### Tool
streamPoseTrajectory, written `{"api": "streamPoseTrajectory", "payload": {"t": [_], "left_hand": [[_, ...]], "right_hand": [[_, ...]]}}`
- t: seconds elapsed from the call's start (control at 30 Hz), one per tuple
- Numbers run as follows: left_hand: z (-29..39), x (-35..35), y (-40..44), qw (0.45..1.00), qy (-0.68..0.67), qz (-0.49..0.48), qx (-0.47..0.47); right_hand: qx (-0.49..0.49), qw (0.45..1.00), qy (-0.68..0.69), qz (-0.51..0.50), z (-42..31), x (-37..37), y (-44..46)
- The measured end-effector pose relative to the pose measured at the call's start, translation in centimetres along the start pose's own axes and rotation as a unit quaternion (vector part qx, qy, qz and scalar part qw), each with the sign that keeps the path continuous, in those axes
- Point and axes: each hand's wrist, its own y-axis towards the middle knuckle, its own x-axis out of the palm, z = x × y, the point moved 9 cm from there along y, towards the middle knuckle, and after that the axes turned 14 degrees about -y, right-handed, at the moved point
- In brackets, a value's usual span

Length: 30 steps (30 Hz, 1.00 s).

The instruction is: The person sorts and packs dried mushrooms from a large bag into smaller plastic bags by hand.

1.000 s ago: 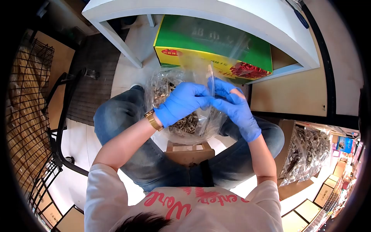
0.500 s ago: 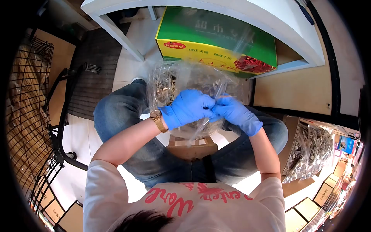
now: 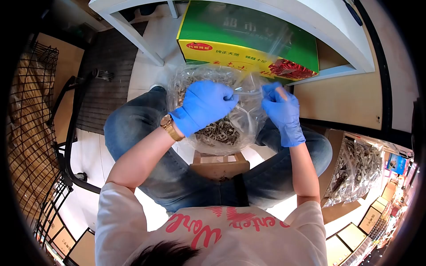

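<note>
My left hand [image 3: 206, 108], in a blue glove, is closed on the edge of a clear plastic bag [image 3: 250, 104]. To its right, my right hand [image 3: 282, 113], also gloved, pinches the other side of that plastic; a bit of bare finger shows through the glove. The plastic stretches between the two fists. Beneath and around them lies a large clear bag holding dried grey-brown shreds [image 3: 219, 133], perhaps dried mushroom. I cannot tell whether the stretched plastic belongs to this large bag or is a separate one.
A green and yellow carton [image 3: 248, 40] stands under a white table [image 3: 310, 17] ahead. Below the bag is a wooden stool [image 3: 219, 167] between my knees. At right, an open cardboard box holds another bag of dried pieces [image 3: 355, 170]. A black wire basket [image 3: 33, 133] stands at left.
My hands were together over the bag; they have moved apart, the right hand going right and up. The plastic between them has spread, and more of the dried shreds now shows.
</note>
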Motion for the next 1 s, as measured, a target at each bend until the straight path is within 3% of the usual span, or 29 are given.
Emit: {"api": "streamPoseTrajectory", "payload": {"t": [0.03,0.07,0.1,0.17,0.2,0.27,0.3,0.37,0.4,0.43,0.47,0.5,0.57,0.6,0.67,0.73,0.77,0.8,0.87,0.9,0.97,1.0], "left_hand": [[-0.1,-0.1,0.2,1.0,-0.001,0.001,0.0],[-1.3,0.5,0.3,0.995,-0.072,-0.021,-0.059],[-2.3,1.2,0.2,0.982,-0.142,-0.043,-0.118],[-3.2,2.4,-0.1,0.958,-0.221,-0.054,-0.173],[-3.9,3.3,-0.5,0.926,-0.297,-0.064,-0.226],[-4.1,2.8,-0.1,0.949,-0.25,-0.05,-0.183],[-3.6,2.2,0.2,0.969,-0.201,-0.038,-0.138],[-3.0,1.7,0.1,0.982,-0.153,-0.024,-0.104],[-2.3,1.3,0.1,0.992,-0.103,-0.011,-0.069],[-2.2,1.4,-0.1,0.992,-0.103,-0.012,-0.068],[-1.4,1.4,-0.4,0.996,-0.077,0.001,-0.033],[-0.5,1.3,-0.7,0.999,-0.051,0.015,0.002],[-0.1,1.9,-0.9,1.0,-0.028,0.006,-0.005],[0.5,2.1,-1.0,0.999,-0.015,0.011,0.036],[0.9,2.3,-1.1,0.997,-0.001,0.015,0.076],[2.8,0.8,-1.5,0.978,-0.035,0.078,0.189],[2.7,0.5,-1.2,0.978,-0.034,0.077,0.189],[3.3,-0.5,-1.2,0.972,0.001,0.096,0.216],[3.7,-1.4,-1.4,0.964,0.056,0.102,0.24],[3.7,-1.3,-1.3,0.964,0.057,0.1,0.241],[4.0,-1.6,-1.1,0.959,0.057,0.13,0.245],[3.9,-1.3,-1.1,0.959,0.057,0.127,0.247]], "right_hand": [[-0.058,0.987,-0.078,0.131,-1.7,-2.6,-0.4],[-0.205,0.933,-0.09,0.282,-4.1,-4.3,-1.8],[-0.207,0.933,-0.09,0.281,-4.3,-4.4,-2.0],[-0.455,0.821,-0.198,0.282,-8.8,-2.6,-5.8],[-0.457,0.821,-0.197,0.282,-9.1,-2.1,-5.8],[-0.55,0.816,-0.106,0.141,-9.8,0.8,-6.6],[-0.551,0.816,-0.105,0.141,-9.6,1.2,-6.9],[-0.405,0.896,-0.169,-0.063,-6.9,5.6,-4.7],[-0.405,0.896,-0.169,-0.063,-6.3,7.0,-4.7],[-0.281,0.931,0.199,-0.122,-4.9,7.6,-3.4],[-0.198,0.894,0.37,-0.155,-3.5,8.4,-2.9],[-0.114,0.821,0.536,-0.161,-2.7,8.8,-2.5],[-0.045,0.819,0.552,-0.148,-1.9,8.6,-2.4],[-0.045,0.819,0.552,-0.148,-2.3,8.2,-2.2],[-0.032,0.698,0.682,-0.216,-4.1,8.1,-2.1],[0.018,0.668,0.701,-0.25,-3.2,9.5,-2.5],[0.068,0.635,0.716,-0.282,-2.4,10.7,-2.9],[0.069,0.634,0.717,-0.281,-1.6,11.3,-2.6],[-0.032,0.835,0.532,-0.138,0.8,10.2,-0.4],[-0.031,0.834,0.534,-0.137,0.4,9.9,-0.2],[-0.058,0.946,0.312,0.067,-0.6,5.0,0.0],[-0.031,0.929,0.368,0.013,-2.0,4.8,-0.5]]}}
